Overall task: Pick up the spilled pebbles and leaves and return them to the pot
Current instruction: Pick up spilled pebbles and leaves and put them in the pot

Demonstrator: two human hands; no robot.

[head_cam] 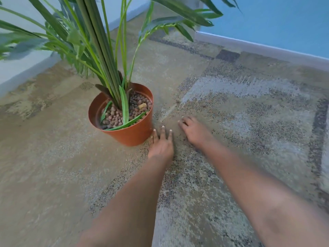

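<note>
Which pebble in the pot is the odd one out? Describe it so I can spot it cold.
Start at the orange pot on the carpet, beside the left hand. Look among the brown pebbles near its right rim. The pale yellow pebble is lighter and larger than its reddish-brown neighbours.

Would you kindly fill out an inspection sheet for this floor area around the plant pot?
Surface: patterned carpet, a few small dark bits near the hands.
Job's things: orange pot upright, brown pebbles and loose green leaves inside.
Clutter: nothing seen.
Grippers: left hand flat on the carpet beside the pot, fingers spread; right hand curled on the carpet, contents not visible.
Cables: nothing seen.
Surroundings: blue wall, white baseboard.
</note>
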